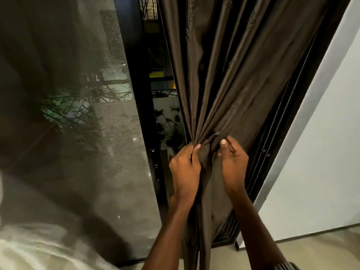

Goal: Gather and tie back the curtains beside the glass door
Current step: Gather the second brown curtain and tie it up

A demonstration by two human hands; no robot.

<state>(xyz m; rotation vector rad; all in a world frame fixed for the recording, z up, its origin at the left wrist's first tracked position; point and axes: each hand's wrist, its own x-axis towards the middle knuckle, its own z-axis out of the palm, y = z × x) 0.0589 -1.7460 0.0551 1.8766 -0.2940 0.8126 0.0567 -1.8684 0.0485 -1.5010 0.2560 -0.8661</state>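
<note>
A dark brown curtain (pixel 229 75) hangs at the right side of the glass door (pixel 78 123), its folds bunched together at about waist height. My left hand (pixel 185 168) is closed around the bunched folds on their left side. My right hand (pixel 232 162) grips the same bunch from the right, thumb pressed on the fabric. Below the hands the curtain falls in a narrow column toward the floor. No tie-back is visible.
The door's black frame (pixel 144 123) stands just left of the curtain, with a mesh screen and dark balcony plants behind the glass. A white wall (pixel 311 152) is at the right and pale floor (pixel 302 254) below. Light fabric fills the bottom-left corner.
</note>
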